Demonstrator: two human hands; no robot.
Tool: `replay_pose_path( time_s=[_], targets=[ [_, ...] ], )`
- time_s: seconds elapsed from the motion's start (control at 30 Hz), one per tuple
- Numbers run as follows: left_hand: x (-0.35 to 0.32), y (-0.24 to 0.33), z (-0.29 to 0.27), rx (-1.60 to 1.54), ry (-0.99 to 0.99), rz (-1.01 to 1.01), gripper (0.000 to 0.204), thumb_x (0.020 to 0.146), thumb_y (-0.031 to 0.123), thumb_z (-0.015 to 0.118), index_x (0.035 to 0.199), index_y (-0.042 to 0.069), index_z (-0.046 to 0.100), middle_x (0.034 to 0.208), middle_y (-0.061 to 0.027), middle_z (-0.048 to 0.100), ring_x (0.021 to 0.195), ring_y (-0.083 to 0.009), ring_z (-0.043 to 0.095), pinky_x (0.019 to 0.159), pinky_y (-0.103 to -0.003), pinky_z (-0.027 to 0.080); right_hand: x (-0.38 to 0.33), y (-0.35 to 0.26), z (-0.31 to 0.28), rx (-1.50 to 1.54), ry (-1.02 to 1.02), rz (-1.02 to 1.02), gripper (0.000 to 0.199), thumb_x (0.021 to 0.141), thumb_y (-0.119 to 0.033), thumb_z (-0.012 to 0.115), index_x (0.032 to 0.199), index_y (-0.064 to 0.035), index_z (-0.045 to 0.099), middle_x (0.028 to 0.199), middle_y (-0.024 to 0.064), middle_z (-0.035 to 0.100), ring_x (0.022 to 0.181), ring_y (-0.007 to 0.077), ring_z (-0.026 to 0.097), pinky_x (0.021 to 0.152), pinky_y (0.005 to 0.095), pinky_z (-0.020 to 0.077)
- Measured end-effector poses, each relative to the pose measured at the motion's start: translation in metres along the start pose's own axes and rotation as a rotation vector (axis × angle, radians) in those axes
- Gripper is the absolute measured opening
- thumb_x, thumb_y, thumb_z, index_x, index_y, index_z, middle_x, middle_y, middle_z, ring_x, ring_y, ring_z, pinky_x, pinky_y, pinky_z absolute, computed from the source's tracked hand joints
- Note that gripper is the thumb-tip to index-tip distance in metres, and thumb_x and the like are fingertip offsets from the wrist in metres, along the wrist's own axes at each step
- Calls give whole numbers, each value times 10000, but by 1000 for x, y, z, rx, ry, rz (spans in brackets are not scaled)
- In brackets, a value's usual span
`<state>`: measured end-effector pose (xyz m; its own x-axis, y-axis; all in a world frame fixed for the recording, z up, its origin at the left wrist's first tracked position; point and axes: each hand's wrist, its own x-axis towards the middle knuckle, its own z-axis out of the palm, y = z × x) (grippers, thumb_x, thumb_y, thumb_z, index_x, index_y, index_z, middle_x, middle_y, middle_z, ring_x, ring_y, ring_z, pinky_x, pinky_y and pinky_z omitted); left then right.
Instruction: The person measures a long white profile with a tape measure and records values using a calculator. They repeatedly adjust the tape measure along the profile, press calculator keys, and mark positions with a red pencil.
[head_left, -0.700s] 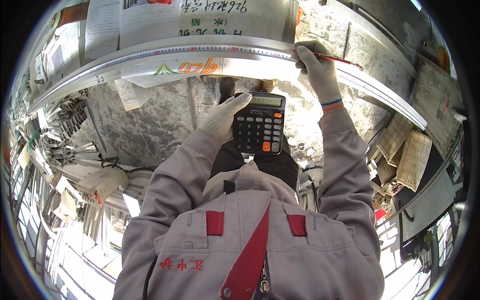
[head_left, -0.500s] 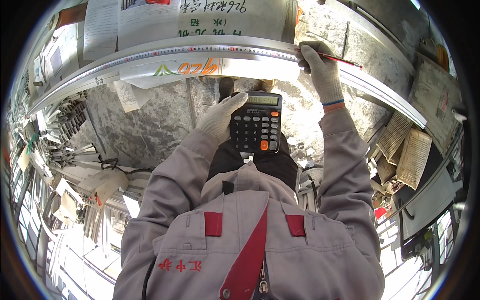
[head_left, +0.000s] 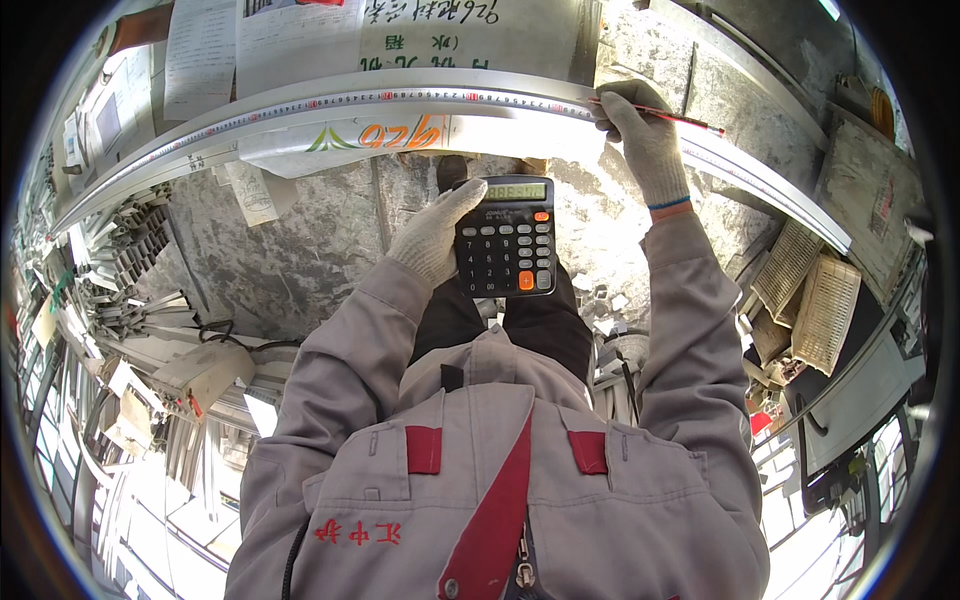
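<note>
My left hand [head_left: 432, 235], in a white knit glove, holds a black calculator [head_left: 505, 237] by its left edge, keypad facing me, in front of my chest. My right hand [head_left: 643, 135], also gloved, grips a thin red pencil [head_left: 665, 114] and rests on the long grey metal bar [head_left: 300, 105] that carries a measuring scale along its top. The pencil lies against the bar's right part. Both grey sleeves rise from the lower edge of the view.
Sheets of paper [head_left: 300, 35] with handwriting lie beyond the bar. Stacks of aluminium profiles [head_left: 130, 300] fill the left side. Ribbed beige pieces [head_left: 825, 300] lie at the right, beside a worn concrete floor [head_left: 290, 260].
The calculator and my left hand have shifted slightly up toward the bar. My right hand stays on the bar with the pencil.
</note>
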<state>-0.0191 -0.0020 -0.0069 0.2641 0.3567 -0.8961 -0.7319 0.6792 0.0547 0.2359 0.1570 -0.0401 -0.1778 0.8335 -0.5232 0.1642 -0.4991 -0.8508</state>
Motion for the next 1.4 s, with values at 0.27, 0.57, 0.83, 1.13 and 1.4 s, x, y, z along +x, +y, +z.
replay_pose_path(
  time_s=[0.27,0.57,0.83,1.13,1.4],
  targets=[
    [4,2,-4,-16,55,58,404,997,268,738,1300,22,633,1145,-95,710,953,-179,744,811,-347,652,3,3,4,-22,-57,-35,158,1015,-199,656,1038,-53,710,884,8,705,767,78,591,683,251,482],
    [8,5,-4,-15,17,43,393,982,254,760,1276,21,644,1132,-90,707,947,-176,733,818,-337,642,5,2,4,-27,-94,-63,119,996,-149,650,984,-45,707,834,1,672,758,75,586,689,264,498],
    [9,4,-4,14,49,44,413,976,249,768,1301,27,645,1152,-85,703,969,-175,732,827,-338,640,6,-1,3,-37,-91,-48,127,993,-146,654,1003,-29,704,850,21,675,776,93,593,712,273,515],
    [9,9,0,10,58,29,397,984,235,758,1308,33,648,1162,-86,707,977,-176,728,835,-340,638,6,-3,2,-63,-98,-43,140,991,-148,651,1013,-20,704,863,32,686,786,102,606,726,281,526],
    [10,10,-1,1,11,35,383,992,247,748,1297,34,654,1147,-80,714,969,-168,727,835,-333,633,4,-5,7,-57,-65,-22,137,992,-151,650,1013,-29,708,864,24,691,786,96,611,720,268,521]
  ],
)
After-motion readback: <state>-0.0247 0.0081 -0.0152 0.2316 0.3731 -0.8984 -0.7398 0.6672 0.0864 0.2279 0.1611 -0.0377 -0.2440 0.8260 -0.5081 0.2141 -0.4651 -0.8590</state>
